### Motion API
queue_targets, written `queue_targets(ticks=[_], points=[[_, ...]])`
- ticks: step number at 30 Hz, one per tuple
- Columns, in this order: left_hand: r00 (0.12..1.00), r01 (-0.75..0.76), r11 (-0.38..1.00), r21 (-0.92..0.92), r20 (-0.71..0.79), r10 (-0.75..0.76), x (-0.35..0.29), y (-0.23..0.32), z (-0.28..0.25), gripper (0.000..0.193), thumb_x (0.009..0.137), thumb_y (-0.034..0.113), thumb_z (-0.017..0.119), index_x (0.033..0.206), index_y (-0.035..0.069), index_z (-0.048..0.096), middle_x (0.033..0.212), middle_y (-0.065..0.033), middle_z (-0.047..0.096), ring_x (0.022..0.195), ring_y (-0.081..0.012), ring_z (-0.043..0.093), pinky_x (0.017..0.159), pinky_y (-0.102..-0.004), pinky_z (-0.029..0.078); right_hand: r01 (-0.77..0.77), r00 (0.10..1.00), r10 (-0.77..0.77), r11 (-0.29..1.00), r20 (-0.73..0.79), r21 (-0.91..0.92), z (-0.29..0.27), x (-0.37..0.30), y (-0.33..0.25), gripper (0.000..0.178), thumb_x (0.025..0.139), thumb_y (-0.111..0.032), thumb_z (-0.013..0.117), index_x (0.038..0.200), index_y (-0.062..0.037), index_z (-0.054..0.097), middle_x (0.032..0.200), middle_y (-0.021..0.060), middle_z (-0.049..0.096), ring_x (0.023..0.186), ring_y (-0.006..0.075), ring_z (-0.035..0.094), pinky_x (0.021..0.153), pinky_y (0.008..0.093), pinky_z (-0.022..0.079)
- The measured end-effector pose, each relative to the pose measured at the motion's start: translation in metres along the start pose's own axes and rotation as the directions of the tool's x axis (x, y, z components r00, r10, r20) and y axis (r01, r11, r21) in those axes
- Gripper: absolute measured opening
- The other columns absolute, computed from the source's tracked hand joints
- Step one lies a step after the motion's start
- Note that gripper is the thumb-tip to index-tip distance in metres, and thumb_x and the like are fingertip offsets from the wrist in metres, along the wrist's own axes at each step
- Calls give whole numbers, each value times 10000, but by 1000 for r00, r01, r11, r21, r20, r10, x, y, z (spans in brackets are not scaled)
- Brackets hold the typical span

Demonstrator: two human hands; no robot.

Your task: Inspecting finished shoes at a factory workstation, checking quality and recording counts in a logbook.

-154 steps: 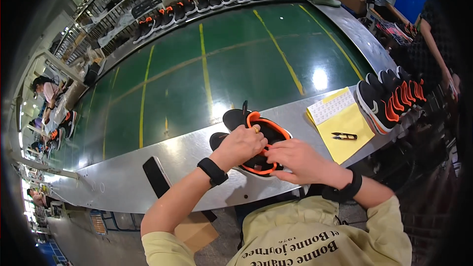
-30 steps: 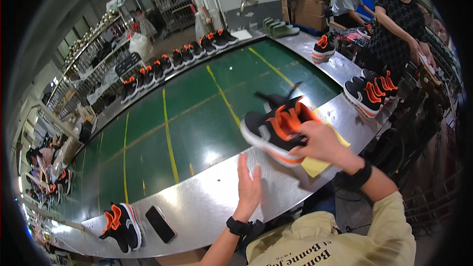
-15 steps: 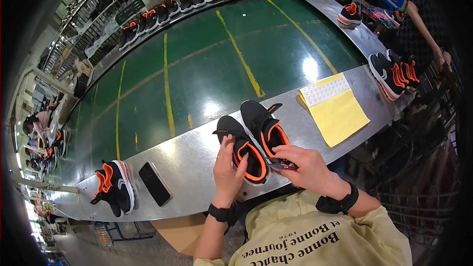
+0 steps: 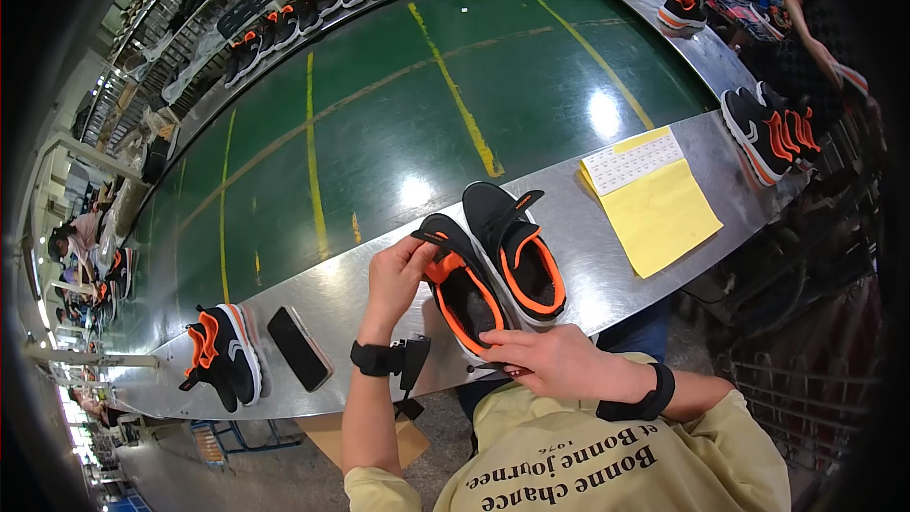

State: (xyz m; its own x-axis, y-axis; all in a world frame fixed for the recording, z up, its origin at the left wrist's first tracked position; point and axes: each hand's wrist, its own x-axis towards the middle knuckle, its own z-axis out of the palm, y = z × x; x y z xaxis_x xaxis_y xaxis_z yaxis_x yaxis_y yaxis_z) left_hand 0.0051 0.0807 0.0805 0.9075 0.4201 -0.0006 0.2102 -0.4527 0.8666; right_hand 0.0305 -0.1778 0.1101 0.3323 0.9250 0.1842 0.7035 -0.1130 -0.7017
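Note:
In front of me a pair of black sneakers with orange linings lies side by side, toes pointing away. My left hand [image 4: 396, 275] pinches the black strap at the front opening of the left sneaker [image 4: 464, 308], folding the opening back so that the orange inside shows. My right hand [image 4: 545, 360] is at that sneaker's heel, fingertips on the collar's rim. It is closed round a small dark tool [image 4: 485, 369], mostly hidden under the fingers. The right sneaker [image 4: 517, 251] stands close beside, with its strap sticking out to the right; neither hand holds it.
A phone [image 4: 300, 349] and another pair of sneakers [image 4: 226, 356] lie left on the metal table edge [image 4: 360, 322]. Yellow paper with a white printed sheet [image 4: 659, 204] lies right, more sneakers [image 4: 763, 137] beyond. Behind runs a green belt [image 4: 379, 133]. Another person's arm [image 4: 810, 38] shows far right.
My left hand has moved left and up to the left sneaker's strap. My right hand, with the tool, has shifted from between the sneakers down to the left one's heel.

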Motion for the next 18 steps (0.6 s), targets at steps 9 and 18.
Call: queue_targets(ticks=[9,18], points=[[979,188,955,-228,115,-166,-12,5,8,250,890,33,515,1127,-33,559,931,-70,631,809,-129,626,674,-253,544,26,997,-19,995,-77,96,-4,-4,4,330,723,-77,654,1046,-142,629,1100,-6,625,711,203,653,567,293,524],[927,218,767,-604,-117,-356,-92,1,63,476,864,83,552,1298,-4,377,1181,-103,531,1067,-179,542,872,-297,475,-401,790,479,876,-382,268,-29,22,84,474,733,-189,707,1157,-29,565,908,143,644,736,189,616,685,285,489]])
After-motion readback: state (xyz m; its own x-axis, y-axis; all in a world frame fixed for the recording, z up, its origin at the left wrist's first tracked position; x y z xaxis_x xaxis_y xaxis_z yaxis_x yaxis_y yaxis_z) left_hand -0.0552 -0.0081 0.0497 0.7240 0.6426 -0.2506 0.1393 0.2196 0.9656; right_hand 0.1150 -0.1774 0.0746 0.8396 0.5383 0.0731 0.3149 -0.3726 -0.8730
